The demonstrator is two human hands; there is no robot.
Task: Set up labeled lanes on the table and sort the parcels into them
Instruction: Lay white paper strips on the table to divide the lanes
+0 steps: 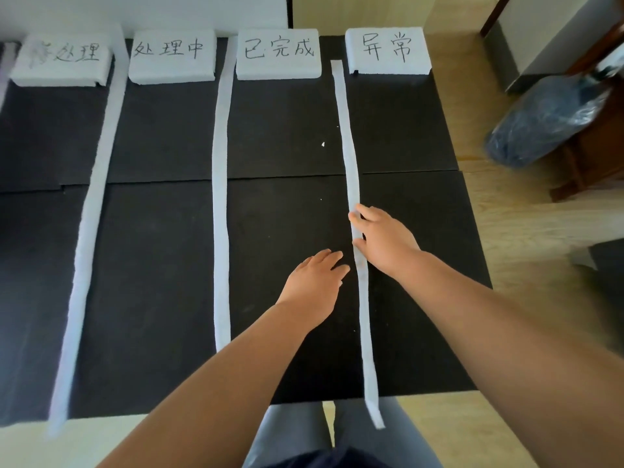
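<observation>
Count: four white foam label blocks, three full-length white strips, two hands.

The blocks stand in a row along the 12 o'clock edge of the black table: first block, second block, third block, fourth block. Each carries handwritten black characters; the leading character on the first block is smudged.

The left strip, middle strip and right strip run from 12 to 6 o'clock. The left and right strips overhang the 6 o'clock edge. The right strip is slightly wavy.

The right hand, at about 4 o'clock from table centre, is palm down, fingers lightly spread, with fingertips and thumb tip resting on the right strip. The left hand, at 5 o'clock, is palm down with fingers straight, tips just beside the same strip, holding nothing.
</observation>
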